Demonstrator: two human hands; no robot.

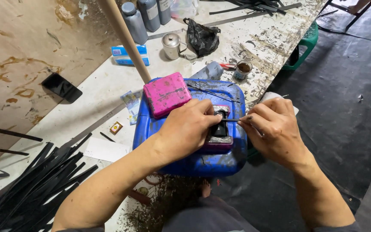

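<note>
- Centrally: L hand [188,129] is pressing down on a small black block [220,127], fingers curled over it, gripping.
- Block is sitting in a grimy pink tray [219,139] on top of a blue plastic jerrycan [194,161] lying flat.
- R hand [273,129] is pinching a thin dark stick [232,120] btwn thumb & fingertips; tip is meeting the block.
- Second pink box [167,93], lid shut, is resting on the can's far end, nr a wooden pole [125,39].
- Black strips [35,184] are piling up at lower left on the white worktable [108,81].
- Farther back: metal mug [171,45], black bag [202,38], grey bottles [144,17], small jar of brown liquid [243,68].
- Black phone [61,87] is lying on the brown board, left.
</note>
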